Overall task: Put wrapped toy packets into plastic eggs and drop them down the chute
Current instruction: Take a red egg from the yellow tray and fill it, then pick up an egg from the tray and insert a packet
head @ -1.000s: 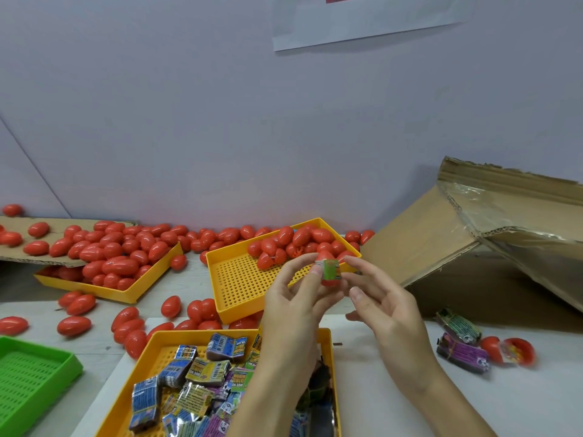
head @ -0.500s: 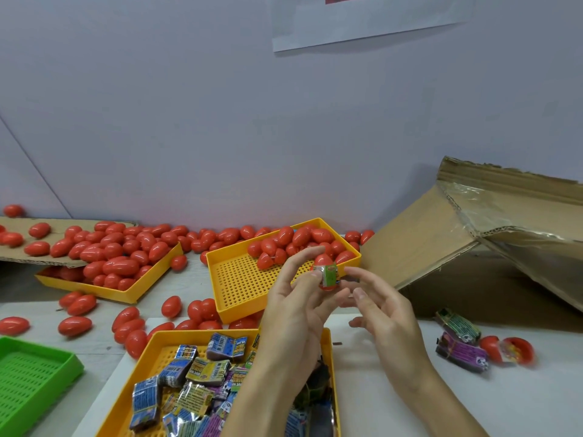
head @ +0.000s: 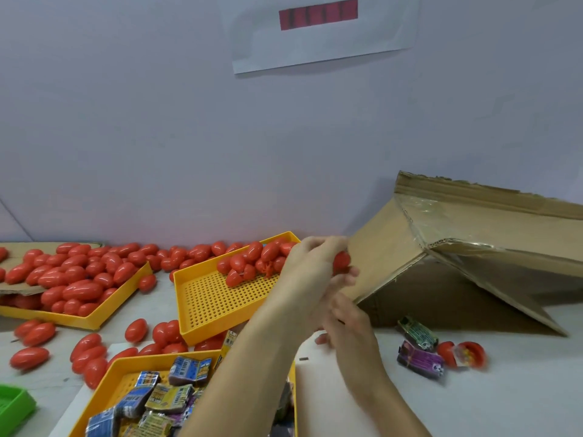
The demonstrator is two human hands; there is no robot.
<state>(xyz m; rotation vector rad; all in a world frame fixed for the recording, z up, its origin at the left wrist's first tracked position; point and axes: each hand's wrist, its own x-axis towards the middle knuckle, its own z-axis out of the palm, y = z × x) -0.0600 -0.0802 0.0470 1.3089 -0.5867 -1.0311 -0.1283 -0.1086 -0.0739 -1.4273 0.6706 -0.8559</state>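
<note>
The cardboard chute (head: 473, 247) slopes down at the right of the tabletop (head: 520, 389). Three yellow trays follow: one heaped with red eggs (head: 75, 279), a middle tray (head: 220, 298) part filled, a near tray (head: 126, 370) of wrapped toy packets (head: 170, 395). The left hand (head: 312, 266) reaches across with its fingers curled round a red egg (head: 341, 260), held right beside the chute's lower wall. The right hand (head: 350, 323) sits just below with fingers loosely bent; whether it holds anything I cannot tell. Likely risks: released here, outside the mouth, the egg could roll off among loose eggs, or spring apart if the halves are not snapped. Packet printing and the wall sheet (head: 318, 29) are too blurred to read
</note>
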